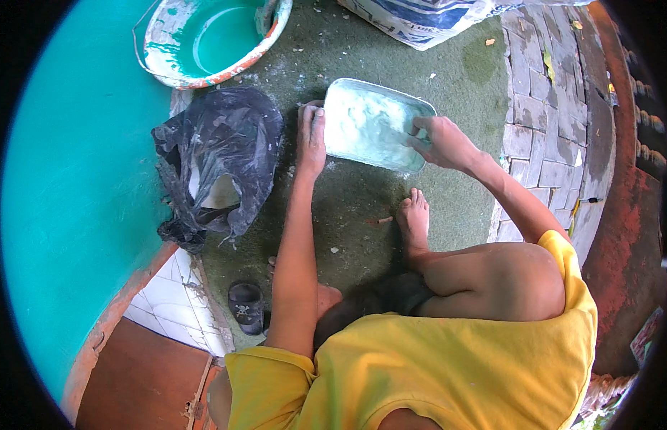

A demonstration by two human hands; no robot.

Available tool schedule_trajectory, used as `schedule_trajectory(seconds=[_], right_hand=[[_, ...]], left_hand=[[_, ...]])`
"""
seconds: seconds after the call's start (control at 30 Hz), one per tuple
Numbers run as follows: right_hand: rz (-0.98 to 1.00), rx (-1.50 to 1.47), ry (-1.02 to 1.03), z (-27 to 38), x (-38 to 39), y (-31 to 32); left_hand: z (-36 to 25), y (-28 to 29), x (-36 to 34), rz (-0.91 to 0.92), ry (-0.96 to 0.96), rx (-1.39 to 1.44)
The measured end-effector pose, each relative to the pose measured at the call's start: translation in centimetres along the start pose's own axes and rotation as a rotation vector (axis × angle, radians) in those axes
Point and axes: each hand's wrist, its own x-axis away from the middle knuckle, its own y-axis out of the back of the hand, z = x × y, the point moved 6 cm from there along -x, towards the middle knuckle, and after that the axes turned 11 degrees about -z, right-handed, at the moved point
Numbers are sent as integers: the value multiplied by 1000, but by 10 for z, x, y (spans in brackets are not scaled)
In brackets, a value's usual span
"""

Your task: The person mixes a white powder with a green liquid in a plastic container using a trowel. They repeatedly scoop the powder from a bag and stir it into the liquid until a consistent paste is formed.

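Observation:
A shallow rectangular tub with rounded corners sits on the green-grey ground in front of me. It contains a pale, whitish-green wet mixture, thick and uneven on top. My left hand grips the tub's left side, fingers against the wall and rim. At the right end, my right hand reaches over the rim with fingers bent and drawn together at the mixture. Whether a small tool is between those fingers, I cannot make out.
A crumpled black plastic bag with whitish contents lies left of the tub. Beyond it stands a paint-smeared bucket of green liquid by the turquoise wall. A printed sack lies at the far side. A dark sandal is near my left arm.

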Motion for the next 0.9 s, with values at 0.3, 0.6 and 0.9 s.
schedule_trajectory(seconds=[0.3, 0.6, 0.9], right_hand=[[99, 82, -116, 27, 26, 52], [-66, -159, -29, 46, 11, 39], [101, -362, -164, 27, -8, -7]], left_hand=[[4, 1, -1, 6, -6, 24], [8, -3, 0, 44, 57, 56], [11, -3, 0, 28, 55, 84]])
